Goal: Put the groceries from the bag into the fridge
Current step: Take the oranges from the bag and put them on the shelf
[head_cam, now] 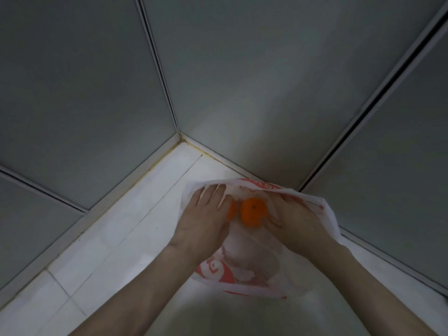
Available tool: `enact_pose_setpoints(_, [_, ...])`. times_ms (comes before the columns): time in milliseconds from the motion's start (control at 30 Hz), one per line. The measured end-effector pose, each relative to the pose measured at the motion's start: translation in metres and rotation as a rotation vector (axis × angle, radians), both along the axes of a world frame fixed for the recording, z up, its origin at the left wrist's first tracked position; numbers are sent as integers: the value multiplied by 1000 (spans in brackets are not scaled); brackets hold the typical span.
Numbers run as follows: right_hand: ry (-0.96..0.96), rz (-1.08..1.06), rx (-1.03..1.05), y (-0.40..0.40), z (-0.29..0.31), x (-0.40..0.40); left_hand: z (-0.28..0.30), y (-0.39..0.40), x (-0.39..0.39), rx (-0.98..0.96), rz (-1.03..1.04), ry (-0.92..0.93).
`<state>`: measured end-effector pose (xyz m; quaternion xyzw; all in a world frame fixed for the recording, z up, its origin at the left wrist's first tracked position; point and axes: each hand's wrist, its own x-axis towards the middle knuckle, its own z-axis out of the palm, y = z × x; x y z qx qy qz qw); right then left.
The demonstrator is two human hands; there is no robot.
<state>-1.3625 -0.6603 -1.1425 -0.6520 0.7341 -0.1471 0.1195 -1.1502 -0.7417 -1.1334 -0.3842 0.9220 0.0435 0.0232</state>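
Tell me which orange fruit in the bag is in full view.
The round orange fruit between the two hands, its stem dimple facing up. The other orange fruit is only a sliver, mostly hidden behind the left hand.
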Motion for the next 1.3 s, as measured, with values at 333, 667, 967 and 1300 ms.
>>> enact_pose_setpoints(333, [55, 43, 145, -35, -28, -11, -23, -47, 5, -48, -61, -130])
enact_pose_setpoints(667, [-18, 58, 191, -45, -51, -2, -47, -52, -5, 38, -15, -108])
enact_pose_setpoints(967, [61, 87, 134, -35, -55, 7, -60, -39, -19, -127, -251, -4])
enact_pose_setpoints(1300, [115, 100, 194, -34, -76, 8, -67, -35, -32, -116, -96, -246])
